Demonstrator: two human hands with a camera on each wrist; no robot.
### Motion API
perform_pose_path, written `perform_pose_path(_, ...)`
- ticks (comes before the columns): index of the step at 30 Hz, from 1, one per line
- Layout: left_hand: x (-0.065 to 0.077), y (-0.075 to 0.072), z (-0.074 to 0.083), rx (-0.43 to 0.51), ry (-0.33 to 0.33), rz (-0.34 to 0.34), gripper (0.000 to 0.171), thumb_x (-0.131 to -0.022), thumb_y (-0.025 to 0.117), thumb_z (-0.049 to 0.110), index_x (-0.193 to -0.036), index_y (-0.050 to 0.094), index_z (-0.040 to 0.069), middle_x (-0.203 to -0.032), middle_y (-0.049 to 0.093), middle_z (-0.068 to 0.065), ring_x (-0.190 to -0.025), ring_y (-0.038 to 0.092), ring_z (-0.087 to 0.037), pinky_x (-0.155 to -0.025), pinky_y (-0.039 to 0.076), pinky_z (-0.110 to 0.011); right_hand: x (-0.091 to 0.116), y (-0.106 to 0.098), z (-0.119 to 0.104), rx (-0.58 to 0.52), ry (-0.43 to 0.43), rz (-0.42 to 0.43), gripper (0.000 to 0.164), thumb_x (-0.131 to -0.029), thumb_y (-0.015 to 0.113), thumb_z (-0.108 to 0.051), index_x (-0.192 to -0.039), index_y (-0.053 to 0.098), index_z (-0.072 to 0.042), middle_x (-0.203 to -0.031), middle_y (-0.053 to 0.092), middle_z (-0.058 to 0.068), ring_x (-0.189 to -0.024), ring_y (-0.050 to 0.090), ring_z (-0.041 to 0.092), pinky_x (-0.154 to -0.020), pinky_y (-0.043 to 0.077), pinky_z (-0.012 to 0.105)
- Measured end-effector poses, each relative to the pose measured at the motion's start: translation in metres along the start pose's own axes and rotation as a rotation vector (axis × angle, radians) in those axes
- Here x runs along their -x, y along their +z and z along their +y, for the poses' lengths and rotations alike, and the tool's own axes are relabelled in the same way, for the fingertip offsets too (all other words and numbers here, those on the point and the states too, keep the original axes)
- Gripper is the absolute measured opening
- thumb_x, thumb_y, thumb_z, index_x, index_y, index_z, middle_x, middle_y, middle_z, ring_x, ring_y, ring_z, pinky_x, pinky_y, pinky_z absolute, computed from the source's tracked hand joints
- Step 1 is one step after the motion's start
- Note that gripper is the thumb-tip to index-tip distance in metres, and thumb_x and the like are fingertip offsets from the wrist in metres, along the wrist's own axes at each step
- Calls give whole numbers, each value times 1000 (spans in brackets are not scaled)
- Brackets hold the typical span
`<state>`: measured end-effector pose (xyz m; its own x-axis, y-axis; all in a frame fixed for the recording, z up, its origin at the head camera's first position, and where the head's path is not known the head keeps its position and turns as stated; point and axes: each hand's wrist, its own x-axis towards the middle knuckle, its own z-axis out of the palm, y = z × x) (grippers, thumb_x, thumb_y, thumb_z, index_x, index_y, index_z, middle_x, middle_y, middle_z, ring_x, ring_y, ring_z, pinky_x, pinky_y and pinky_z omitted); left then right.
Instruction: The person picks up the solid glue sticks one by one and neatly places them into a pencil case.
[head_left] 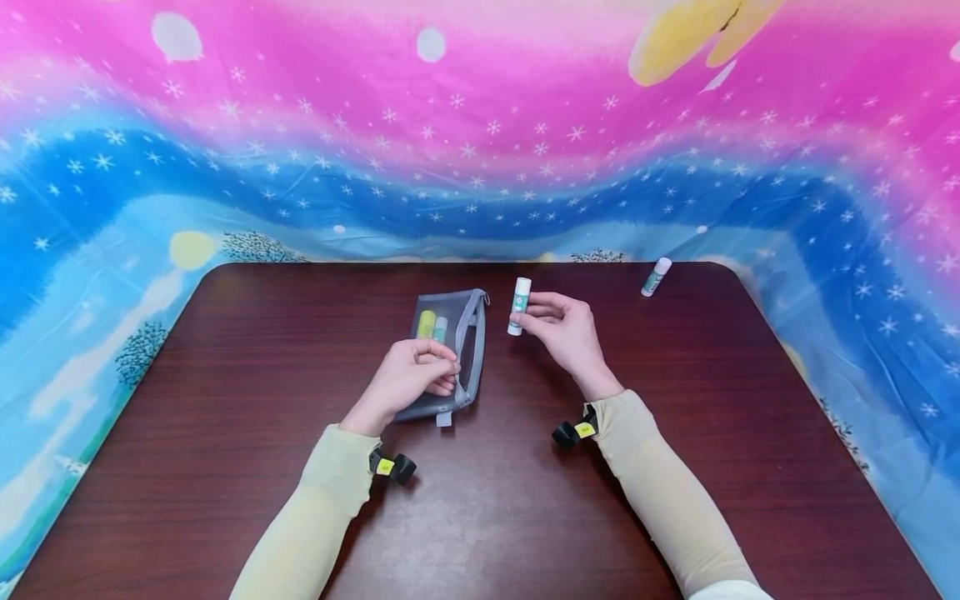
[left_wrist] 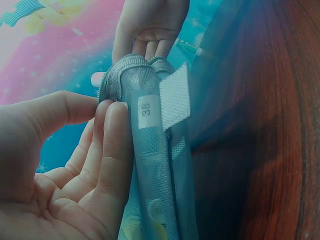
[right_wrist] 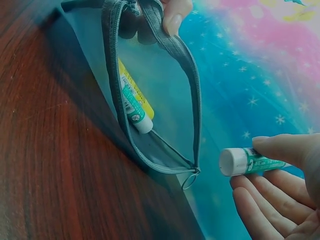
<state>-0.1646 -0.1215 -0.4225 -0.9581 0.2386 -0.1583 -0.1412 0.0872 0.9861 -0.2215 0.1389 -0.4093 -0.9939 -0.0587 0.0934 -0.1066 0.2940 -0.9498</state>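
A grey mesh zip pouch (head_left: 408, 409) lies on the table, its zippered mouth gaping toward the right. My left hand (head_left: 412, 371) pinches the upper edge of that mouth between thumb and fingers. Through the mesh I see a yellow tube (right_wrist: 136, 89) and a green-and-white glue stick (right_wrist: 134, 109) lying side by side inside. My right hand (head_left: 564, 332) holds another green-and-white glue stick (head_left: 519, 307) between thumb and fingers, just right of the pouch opening and apart from it. In the right wrist view its white end (right_wrist: 231, 162) faces the pouch.
A further green-and-white glue stick (head_left: 656, 277) stands near the table's back right edge. The dark wooden table (head_left: 480, 525) ends at a colourful printed cloth (head_left: 480, 183) behind and along both sides. A white tag (head_left: 444, 418) sticks out from the pouch's near end.
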Motion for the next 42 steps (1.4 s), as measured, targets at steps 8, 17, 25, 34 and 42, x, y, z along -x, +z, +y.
perform_pose_path(8,0,0,1,7,0,1,13,-92,71,4,-101,69,-5,-85,73,-16,-69,69,-21,-69,62,-35,-1,2,2,-21,26,-6,42,-85,85,-17,-122,72,-5,-103,74,12,-89,73,21,-79,60,29)
perform_pose_path(17,0,0,1,7,5,-4,13,-92,71,4,-101,69,-5,-86,73,-17,-70,69,-22,-70,62,-36,-1,3,8,30,39,-14,43,-86,85,-21,-123,72,-6,-102,74,10,-89,72,20,-77,59,29)
perform_pose_path(25,0,0,0,0,6,-7,13,-92,70,4,-101,69,-5,-86,73,-17,-70,69,-22,-70,62,-36,-2,5,8,11,61,-36,43,-86,84,-19,-125,71,-5,-104,74,11,-90,73,21,-80,60,30)
perform_pose_path(34,1,0,1,0,6,-3,12,-92,70,4,-101,70,-5,-85,73,-17,-69,69,-22,-70,62,-36,-6,7,5,-10,57,-56,43,-86,84,-16,-125,71,-5,-104,73,12,-89,73,22,-80,60,32)
perform_pose_path(42,2,0,2,-5,3,5,12,-92,71,3,-101,70,-5,-85,73,-16,-69,69,-22,-70,62,-36,-9,12,6,-36,70,-63,44,-86,84,-16,-126,70,-4,-104,73,13,-88,73,23,-82,60,37)
